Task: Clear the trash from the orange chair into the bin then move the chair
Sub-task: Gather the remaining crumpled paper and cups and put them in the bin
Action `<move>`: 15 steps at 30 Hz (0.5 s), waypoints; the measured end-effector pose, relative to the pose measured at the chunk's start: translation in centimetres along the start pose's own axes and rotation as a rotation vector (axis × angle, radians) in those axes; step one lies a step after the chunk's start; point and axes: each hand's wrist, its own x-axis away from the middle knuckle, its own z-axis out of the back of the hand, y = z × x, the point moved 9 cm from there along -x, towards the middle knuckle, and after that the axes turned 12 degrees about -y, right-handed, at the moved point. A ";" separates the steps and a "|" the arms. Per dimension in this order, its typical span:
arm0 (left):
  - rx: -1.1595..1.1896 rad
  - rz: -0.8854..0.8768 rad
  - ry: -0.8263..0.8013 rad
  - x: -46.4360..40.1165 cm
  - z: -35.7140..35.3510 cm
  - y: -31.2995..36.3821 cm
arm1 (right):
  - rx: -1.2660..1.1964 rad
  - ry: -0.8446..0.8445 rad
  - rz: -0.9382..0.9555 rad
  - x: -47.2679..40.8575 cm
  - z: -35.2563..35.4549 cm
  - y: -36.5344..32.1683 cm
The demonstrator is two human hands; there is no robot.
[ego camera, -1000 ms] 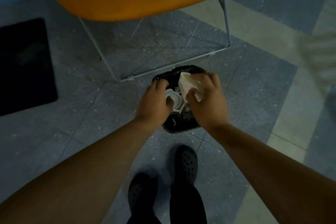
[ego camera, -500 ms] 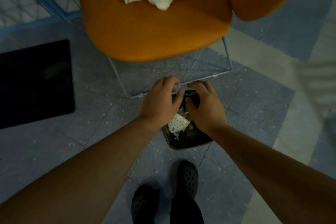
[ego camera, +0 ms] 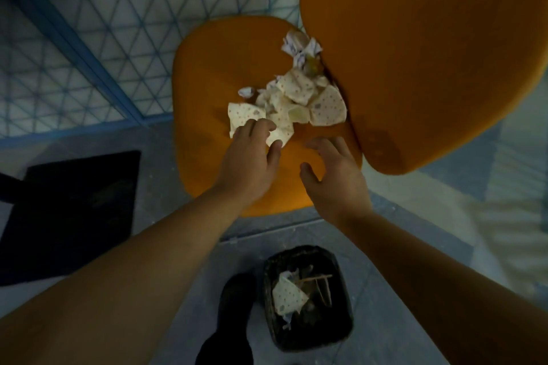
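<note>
On smooth orange seat (ego camera: 213, 74), crumpled paper (ego camera: 296, 101)

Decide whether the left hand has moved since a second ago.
Yes. The left hand has gone from above the bin up to the chair seat, now touching the dotted paper.
</note>
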 end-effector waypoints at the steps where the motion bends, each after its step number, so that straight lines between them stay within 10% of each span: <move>1: -0.024 0.019 0.014 -0.9 0.2 -1.0 | 0.013 -0.002 -0.001 -1.0 -0.1 0.1; 15: -0.150 0.078 -0.378 -11.2 -4.1 -13.1 | 0.228 -0.118 -0.090 -15.1 -5.2 3.5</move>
